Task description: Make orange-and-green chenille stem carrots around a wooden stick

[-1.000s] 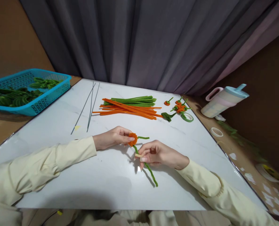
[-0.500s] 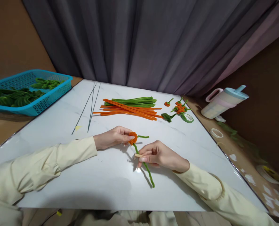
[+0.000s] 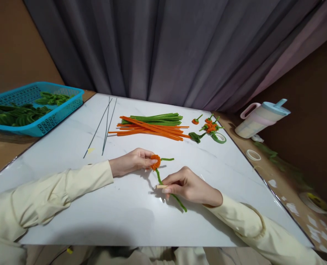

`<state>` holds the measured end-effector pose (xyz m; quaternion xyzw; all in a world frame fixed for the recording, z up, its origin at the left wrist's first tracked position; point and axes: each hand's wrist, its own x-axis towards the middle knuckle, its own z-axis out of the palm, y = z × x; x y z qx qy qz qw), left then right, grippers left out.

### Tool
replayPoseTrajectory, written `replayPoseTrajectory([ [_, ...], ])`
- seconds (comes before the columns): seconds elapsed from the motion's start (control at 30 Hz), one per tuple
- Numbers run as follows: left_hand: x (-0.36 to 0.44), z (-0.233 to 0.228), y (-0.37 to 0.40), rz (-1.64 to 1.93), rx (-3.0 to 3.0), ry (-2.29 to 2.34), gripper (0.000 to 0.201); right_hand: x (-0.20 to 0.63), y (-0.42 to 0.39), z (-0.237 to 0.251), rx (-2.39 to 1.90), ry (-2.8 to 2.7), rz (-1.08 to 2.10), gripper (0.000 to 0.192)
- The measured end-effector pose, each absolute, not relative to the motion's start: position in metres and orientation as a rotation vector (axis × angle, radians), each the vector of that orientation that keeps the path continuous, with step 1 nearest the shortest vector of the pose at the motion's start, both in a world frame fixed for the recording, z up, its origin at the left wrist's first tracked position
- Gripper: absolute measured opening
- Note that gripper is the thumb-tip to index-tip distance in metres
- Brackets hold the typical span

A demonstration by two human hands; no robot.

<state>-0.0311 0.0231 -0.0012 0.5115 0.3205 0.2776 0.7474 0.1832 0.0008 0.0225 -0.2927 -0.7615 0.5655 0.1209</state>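
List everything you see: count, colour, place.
coil: one, orange, centre
fuzzy ends: two, green, leaving coil
stick: one, tan, below coil
orange rods: many, orange, centre
green rods: many, green, behind those
stemmed pieces: several, orange with green, right
leaf bundle: one, green, near rods
tape roll: one, green, right
wires: three, dark, left
scrap: one, yellow, by wires
basket with leaves: one, blue, left
tumbler: one, mainly cream, right
ring: one, white, right
papers: several, white, right
curtains: count unclear, grey, back
table: one, white, centre
left hand: one, bare, holding coil
right hand: one, bare, holding stick
sleeves: two, cream, either side
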Motion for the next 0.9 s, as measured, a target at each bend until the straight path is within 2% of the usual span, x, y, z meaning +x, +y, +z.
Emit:
replayPoseTrajectory([
  [0.13,-0.030,-0.001,0.023,0.606,1.214,0.714,0.025,0.183,0.000,0.021,-0.868,-2.192,1.682,0.036],
  [0.33,-0.031,0.000,0.022,0.572,1.266,0.710,0.025,0.185,0.005,0.018,-0.852,-1.911,2.057,0.039],
  [0.43,-0.031,0.000,0.021,0.558,1.302,0.698,0.024,0.187,0.008,0.016,-0.810,-1.745,2.145,0.042],
  [0.7,-0.030,0.002,0.021,0.550,1.328,0.697,0.022,0.185,0.012,0.013,-0.711,-1.675,2.191,0.030],
  [0.9,-0.030,-0.001,0.019,0.536,1.337,0.651,0.021,0.183,0.018,0.005,-0.676,-1.319,2.564,0.021],
])
